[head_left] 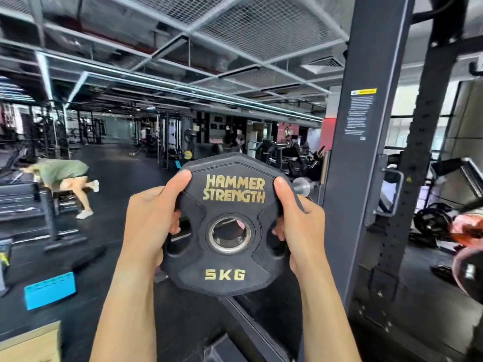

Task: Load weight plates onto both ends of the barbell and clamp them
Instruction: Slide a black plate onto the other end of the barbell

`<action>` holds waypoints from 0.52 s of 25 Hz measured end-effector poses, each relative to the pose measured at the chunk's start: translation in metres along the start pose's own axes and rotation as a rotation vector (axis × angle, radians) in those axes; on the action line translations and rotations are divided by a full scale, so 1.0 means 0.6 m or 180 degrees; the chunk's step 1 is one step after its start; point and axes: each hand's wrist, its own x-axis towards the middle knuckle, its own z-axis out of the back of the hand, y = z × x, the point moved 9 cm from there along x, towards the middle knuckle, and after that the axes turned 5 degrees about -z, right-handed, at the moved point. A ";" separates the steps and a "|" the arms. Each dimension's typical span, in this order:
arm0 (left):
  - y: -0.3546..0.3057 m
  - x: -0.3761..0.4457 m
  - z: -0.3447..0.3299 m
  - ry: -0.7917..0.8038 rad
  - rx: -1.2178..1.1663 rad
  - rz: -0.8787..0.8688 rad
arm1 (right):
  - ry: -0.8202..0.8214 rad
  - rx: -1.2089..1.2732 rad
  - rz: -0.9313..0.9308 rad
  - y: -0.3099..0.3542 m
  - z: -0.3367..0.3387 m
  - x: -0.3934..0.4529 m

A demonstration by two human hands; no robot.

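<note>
Two bare hands hold a black weight plate upright in front of the person, its face turned toward the camera so the gold lettering "HAMMER STRENGTH" above and "5KG" below reads plainly. The left hand grips the plate's left edge, thumb laid over the front near the top and fingers curled through the left cut-out handle. The right hand grips the right edge the same way, thumb on the front face, fingertips showing through the right cut-out. The plate's metal-ringed centre hole is open, with floor visible through it. Just behind the plate's upper right edge, the chrome end of the barbell sleeve sticks out from beside the dark upright post of the rack; whether plate and sleeve touch cannot be told. More plates lie stored low on the right beyond the rack. On the left, further off, a person in a green shirt bends over a bench, and a blue box sits on the dark floor
</note>
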 end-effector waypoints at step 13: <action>0.126 0.206 0.002 0.0784 -0.0160 0.0432 | -0.0676 -0.0260 0.0148 -0.042 -0.131 0.044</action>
